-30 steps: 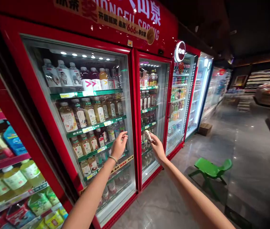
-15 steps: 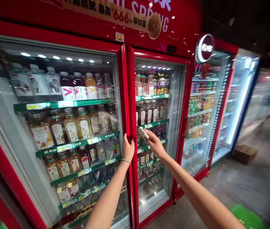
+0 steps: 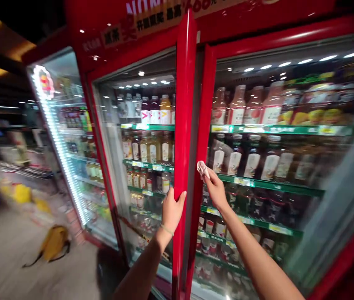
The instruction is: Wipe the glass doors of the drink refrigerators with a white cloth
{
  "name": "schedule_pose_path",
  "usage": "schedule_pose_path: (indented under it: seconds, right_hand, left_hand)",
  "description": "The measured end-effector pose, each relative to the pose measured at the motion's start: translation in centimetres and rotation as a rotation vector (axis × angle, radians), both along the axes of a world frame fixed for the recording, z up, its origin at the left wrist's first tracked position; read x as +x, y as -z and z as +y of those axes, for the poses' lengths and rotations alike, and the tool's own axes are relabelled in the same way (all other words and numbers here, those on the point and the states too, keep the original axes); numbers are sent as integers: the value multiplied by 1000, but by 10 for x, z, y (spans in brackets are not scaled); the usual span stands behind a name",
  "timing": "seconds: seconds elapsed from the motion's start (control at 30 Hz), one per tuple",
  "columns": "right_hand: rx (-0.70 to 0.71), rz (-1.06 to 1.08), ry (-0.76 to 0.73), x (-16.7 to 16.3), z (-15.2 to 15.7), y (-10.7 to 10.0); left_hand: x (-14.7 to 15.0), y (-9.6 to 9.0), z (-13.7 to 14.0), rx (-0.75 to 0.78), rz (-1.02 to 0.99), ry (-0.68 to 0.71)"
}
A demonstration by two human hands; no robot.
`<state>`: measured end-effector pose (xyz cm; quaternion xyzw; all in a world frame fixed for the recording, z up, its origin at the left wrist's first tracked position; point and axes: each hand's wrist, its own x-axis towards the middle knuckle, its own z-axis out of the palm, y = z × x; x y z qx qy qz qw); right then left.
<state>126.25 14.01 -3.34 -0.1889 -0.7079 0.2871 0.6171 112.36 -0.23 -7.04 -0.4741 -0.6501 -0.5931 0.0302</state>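
My left hand [image 3: 173, 211] grips the red frame [image 3: 185, 137] of the left glass fridge door, its thumb lying across the edge. That door stands slightly ajar, leaving a dark gap beside the right door. In my right hand [image 3: 216, 187] is a crumpled whitish cloth [image 3: 202, 170], pinched between the fingers. The cloth is at the red frame [image 3: 206, 104] of the right door; whether it touches cannot be made out. Behind the right door's glass stand rows of bottled drinks [image 3: 253, 162] on green-edged shelves [image 3: 277, 130].
Another lit drinks fridge [image 3: 71, 137] stands to the left. A yellow-brown backpack [image 3: 54, 243] lies on the grey floor [image 3: 11, 254] in front of it. Bottles [image 3: 153, 146] also line the shelves behind the left door.
The view has swung left, bringing the backpack into sight. The left door has come open a little with my left hand on it. My right hand still holds the cloth, now by the right door's frame.
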Motion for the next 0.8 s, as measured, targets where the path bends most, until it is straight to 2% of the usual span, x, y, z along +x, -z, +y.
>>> schedule_pose_path:
  seconds: [0.2,0.27,0.37,0.43,0.63,0.73,0.8]
  right_hand:
    - [207,291,263,-41,-24,-18]
    - [301,342,273,-58,-37,-24]
    - [432,299,120,-88,-59,-26]
    - [469,244,-12,-114,-73,-23]
    - [338,223,-243,-186,-111,-11]
    - [362,213,-305,-211,-124,-8]
    - [383,203,-338,-225,-129,-7]
  left_hand:
    - [-13,-3,-127,-24,-52,-202]
    - [-24,-5,-168,-12,-72,-282]
    - [-46,-4,-223,53,-67,-417]
    - [-67,-1,-256,98,-59,-534]
    - [-136,1,-340,151,-76,-783]
    - [-162,-8,-370,198,-102,-880]
    - [-176,-22,-383,238,-69,-899]
